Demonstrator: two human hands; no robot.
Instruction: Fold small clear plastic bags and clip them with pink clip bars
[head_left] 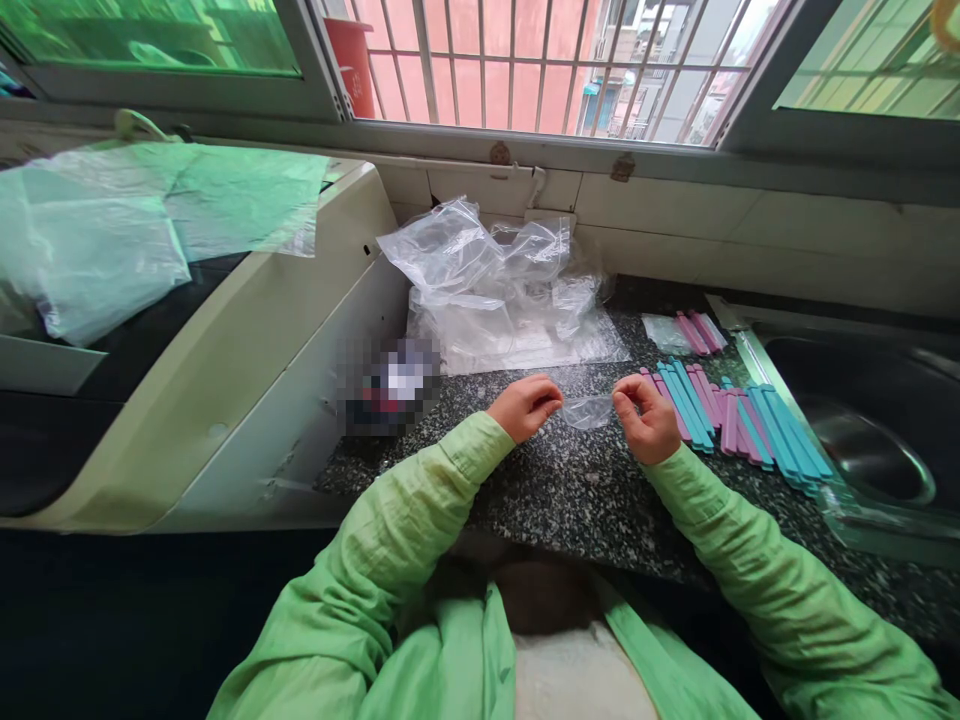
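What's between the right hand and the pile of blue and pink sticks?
Nothing visible. The right hand, pinching a small clear bag together with the left hand, sits right beside the sticks on the counter, with nothing between them.

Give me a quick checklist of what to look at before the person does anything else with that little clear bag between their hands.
1. Both hands on the small clear bag: ok, the left hand and the right hand each pinch one end.
2. Bag mouth open: cannot tell, the film is too clear and crumpled.
3. Blue and pink sticks within reach: ok, they lie right beside the right hand.
4. Sticks safe from the sink: not ok, some reach its rim.
5. Spare bags at hand: ok, a pile of clear bags lies behind the hands on the countertop.
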